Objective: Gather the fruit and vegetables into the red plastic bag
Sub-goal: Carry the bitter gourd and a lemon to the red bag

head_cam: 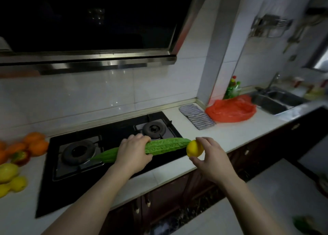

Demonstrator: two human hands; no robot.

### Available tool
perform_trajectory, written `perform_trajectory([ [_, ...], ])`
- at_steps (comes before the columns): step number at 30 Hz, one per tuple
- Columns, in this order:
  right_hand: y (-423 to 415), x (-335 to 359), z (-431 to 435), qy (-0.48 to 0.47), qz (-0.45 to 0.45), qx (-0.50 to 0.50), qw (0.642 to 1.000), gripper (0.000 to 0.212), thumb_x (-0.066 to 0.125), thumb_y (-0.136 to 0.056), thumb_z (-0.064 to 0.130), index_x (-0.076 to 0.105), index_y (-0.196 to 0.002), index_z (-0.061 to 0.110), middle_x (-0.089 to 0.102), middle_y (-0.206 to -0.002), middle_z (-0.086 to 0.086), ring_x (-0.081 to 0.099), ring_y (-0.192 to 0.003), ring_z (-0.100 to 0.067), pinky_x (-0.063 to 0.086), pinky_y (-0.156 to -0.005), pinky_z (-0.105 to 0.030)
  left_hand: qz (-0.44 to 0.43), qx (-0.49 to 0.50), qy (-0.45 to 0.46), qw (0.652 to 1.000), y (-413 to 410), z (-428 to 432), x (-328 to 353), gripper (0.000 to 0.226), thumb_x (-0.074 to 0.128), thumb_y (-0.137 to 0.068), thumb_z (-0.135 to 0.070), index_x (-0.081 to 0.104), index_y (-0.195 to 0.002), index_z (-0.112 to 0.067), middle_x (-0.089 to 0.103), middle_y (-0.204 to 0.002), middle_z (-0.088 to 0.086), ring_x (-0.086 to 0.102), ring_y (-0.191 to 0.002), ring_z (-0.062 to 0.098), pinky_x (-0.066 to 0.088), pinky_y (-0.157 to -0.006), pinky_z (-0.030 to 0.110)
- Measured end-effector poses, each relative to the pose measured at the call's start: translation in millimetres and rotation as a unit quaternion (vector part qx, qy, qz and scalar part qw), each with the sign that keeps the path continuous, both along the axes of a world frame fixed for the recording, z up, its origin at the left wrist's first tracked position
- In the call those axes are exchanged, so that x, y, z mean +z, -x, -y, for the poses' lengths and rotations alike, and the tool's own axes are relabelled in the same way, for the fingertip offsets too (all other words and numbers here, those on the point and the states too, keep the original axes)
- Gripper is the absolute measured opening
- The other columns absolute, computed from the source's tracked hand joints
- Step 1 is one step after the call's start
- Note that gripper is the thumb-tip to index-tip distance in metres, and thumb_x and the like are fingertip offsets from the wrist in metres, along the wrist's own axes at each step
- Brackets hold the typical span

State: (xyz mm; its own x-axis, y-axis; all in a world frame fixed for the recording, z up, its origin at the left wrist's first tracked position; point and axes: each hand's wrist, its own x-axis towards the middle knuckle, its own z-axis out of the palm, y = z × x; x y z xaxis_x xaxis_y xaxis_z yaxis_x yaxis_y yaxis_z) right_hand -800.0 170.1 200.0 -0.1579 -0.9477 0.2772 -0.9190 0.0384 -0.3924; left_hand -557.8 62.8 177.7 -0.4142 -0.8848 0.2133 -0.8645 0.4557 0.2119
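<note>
Grips: left hand [132, 151] wrapped round the middle of a long green bitter gourd [166, 146], held roughly level above the gas hob [106, 142]; right hand [211, 161] pinching a yellow lemon [193, 148] between thumb and fingers, lemon touching the gourd's tip. Red plastic bag [230, 110] sits crumpled on the tabletop [223, 137] well off to the right, just beside a striped cloth [197, 116] and near the sink [276, 100]; mouth looks slumped, can't tell how open. Oranges [36, 143], more lemons [8, 172] and a red fruit or pepper [20, 157] wait at the far left. Risks as I judge them: no free hand to spread the bag's mouth, so produce may land on the film and roll off the edge; long gourd could snag the rim and drag the light bag; lemon grip is fingertip-only, could slip
</note>
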Motion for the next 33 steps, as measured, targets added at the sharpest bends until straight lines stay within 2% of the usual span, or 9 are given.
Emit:
perform_trajectory([
  [6, 48, 4, 19, -0.007, -0.024, -0.051, 0.998, 0.067, 0.070, -0.078, 0.042, 0.046, -0.137, 0.021, 0.048, -0.133, 0.007, 0.045, -0.120, -0.014, 0.036, -0.095, -0.025, -0.024, -0.054, 0.014, 0.998, 65, 54, -1, 0.051, 0.067, -0.073, -0.049, 0.058, -0.120, -0.033, 0.058, -0.111, -0.009, 0.053, -0.106, 0.019, 0.041, -0.087, 0.037],
  [14, 116, 12, 52, -0.002, -0.033, -0.122, 0.992, 0.067, 0.072, -0.076, 0.040, 0.047, -0.135, 0.020, 0.049, -0.132, 0.005, 0.047, -0.119, -0.017, 0.038, -0.095, -0.027, -0.027, -0.114, 0.008, 0.993, 152, 111, 6, 0.047, 0.065, -0.075, -0.048, 0.056, -0.120, -0.033, 0.056, -0.110, -0.009, 0.051, -0.103, 0.018, 0.037, -0.085, 0.037],
  [18, 157, 7, 59, 0.004, -0.019, -0.141, 0.990, 0.068, 0.072, -0.074, 0.041, 0.048, -0.134, 0.021, 0.050, -0.131, 0.006, 0.048, -0.118, -0.017, 0.042, -0.095, -0.031, -0.019, -0.125, 0.002, 0.992, 197, 124, 9, 0.045, 0.064, -0.074, -0.047, 0.057, -0.116, -0.034, 0.057, -0.108, -0.010, 0.052, -0.102, 0.018, 0.040, -0.084, 0.038],
  [22, 212, 3, 63, 0.011, -0.013, -0.144, 0.989, 0.069, 0.072, -0.073, 0.040, 0.048, -0.135, 0.021, 0.050, -0.131, 0.007, 0.048, -0.116, -0.017, 0.042, -0.094, -0.029, -0.014, -0.126, 0.006, 0.992, 252, 130, 10, 0.042, 0.064, -0.072, -0.048, 0.057, -0.112, -0.034, 0.057, -0.105, -0.010, 0.052, -0.100, 0.018, 0.041, -0.083, 0.037],
  [28, 313, 0, 62, 0.020, -0.007, -0.135, 0.991, 0.068, 0.072, -0.074, 0.040, 0.047, -0.135, 0.022, 0.049, -0.131, 0.007, 0.048, -0.117, -0.016, 0.041, -0.094, -0.026, -0.018, -0.113, 0.011, 0.993, 350, 121, 8, 0.041, 0.062, -0.073, -0.050, 0.057, -0.111, -0.035, 0.056, -0.108, -0.012, 0.051, -0.106, 0.017, 0.038, -0.085, 0.036],
  [33, 403, 3, 59, 0.026, -0.013, -0.134, 0.990, 0.068, 0.072, -0.075, 0.041, 0.047, -0.135, 0.022, 0.049, -0.131, 0.007, 0.046, -0.118, -0.016, 0.038, -0.094, -0.025, -0.029, -0.100, 0.020, 0.994, 436, 114, 13, 0.044, 0.062, -0.070, -0.051, 0.059, -0.111, -0.035, 0.059, -0.107, -0.012, 0.054, -0.107, 0.017, 0.043, -0.087, 0.036],
])
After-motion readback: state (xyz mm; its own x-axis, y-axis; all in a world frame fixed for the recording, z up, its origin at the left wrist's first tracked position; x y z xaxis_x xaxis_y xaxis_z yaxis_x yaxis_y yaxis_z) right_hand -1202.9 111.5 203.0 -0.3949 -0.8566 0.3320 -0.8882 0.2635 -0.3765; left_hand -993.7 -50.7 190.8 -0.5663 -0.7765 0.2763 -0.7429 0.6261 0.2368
